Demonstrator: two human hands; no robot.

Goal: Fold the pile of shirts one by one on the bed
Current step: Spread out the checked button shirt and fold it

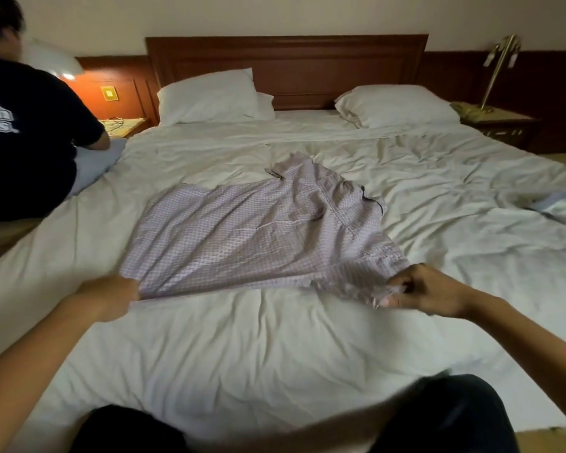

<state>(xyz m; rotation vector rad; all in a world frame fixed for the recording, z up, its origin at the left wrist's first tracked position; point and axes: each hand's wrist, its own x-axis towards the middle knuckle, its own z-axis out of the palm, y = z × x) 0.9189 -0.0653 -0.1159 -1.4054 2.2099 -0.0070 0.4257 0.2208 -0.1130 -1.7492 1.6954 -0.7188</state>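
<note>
Shirt (258, 230) on bed (242, 354), person (23, 132) kneeling alongside

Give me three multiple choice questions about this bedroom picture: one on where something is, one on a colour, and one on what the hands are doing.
1. Where does the checked shirt lie?
A. On a pillow
B. In the middle of the bed
C. On a nightstand

2. What colour is the headboard?
A. White
B. Reddish brown
C. Green

3. What are the left hand and right hand doing?
A. Both grip the shirt's near edge
B. Both rest flat on the bed
C. Only one touches the shirt

Answers:
1 B, the shirt is spread out mid-bed.
2 B, it is dark reddish wood.
3 A, each hand's fingers curl round the cloth at the near edge.
</note>
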